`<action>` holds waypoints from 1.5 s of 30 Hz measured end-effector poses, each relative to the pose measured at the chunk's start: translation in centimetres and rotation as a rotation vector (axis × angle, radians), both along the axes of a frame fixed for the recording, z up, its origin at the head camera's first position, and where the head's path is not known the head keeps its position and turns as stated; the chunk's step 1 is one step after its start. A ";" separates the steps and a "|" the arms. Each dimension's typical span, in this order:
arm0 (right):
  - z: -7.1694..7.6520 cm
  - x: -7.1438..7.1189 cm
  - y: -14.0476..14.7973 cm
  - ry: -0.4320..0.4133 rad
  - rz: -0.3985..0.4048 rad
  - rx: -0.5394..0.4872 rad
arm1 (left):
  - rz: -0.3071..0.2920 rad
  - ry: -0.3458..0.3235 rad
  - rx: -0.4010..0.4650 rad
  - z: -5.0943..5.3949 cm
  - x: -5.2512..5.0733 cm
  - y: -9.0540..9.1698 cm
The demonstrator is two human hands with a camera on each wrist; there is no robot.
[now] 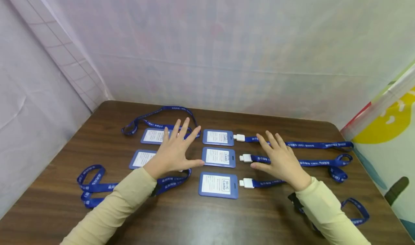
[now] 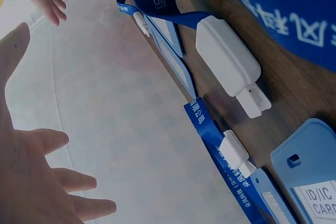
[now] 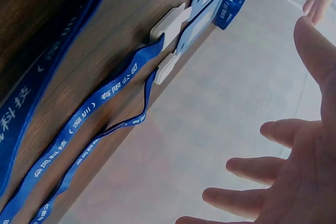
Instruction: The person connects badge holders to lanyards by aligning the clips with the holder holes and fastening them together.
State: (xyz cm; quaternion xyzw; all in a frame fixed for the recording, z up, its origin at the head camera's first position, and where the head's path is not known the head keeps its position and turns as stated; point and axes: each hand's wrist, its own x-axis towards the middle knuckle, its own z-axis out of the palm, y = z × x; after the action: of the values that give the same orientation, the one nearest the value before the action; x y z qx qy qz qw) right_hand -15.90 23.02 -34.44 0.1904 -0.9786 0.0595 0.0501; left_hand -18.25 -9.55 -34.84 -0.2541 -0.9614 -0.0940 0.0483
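Brown table, near edge: two pale yellow sleeves reach in from left and right. Near right, a loop of blue lanyard lies partly hidden by the right sleeve. Near left, a folded lanyard passes beneath the left sleeve and emerges by the left hand. Near badge holder, blue with a white card, lies flat at centre; just to its right, a white clip on the near straight lanyard running right. Left hand and right hand hover over the middle of the layout, fingers spread wide, both grips holding nothing; the wrist views show the fingers clear of the items. Middle row: left badge holder, partly behind the left hand; centre badge holder; at its right, slightly apart, the middle clip and its lanyard, curled at the right end. Far row: far left badge holder and far centre badge holder; the far clip sits at the latter's right end, attachment cannot be told. Far left, a looped lanyard. Beyond the table, white cloth.
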 end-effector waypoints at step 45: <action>-1.8 1.4 0.8 -0.513 0.190 -0.377 | -0.284 0.109 0.221 0.1 1.5 -1.4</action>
State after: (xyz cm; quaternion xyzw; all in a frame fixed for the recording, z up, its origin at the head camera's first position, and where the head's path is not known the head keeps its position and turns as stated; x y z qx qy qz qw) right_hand -14.45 23.78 -36.28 0.2469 -0.9090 0.2900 -0.1695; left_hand -16.71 -10.95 -34.79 -0.3849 -0.8957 -0.1911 0.1140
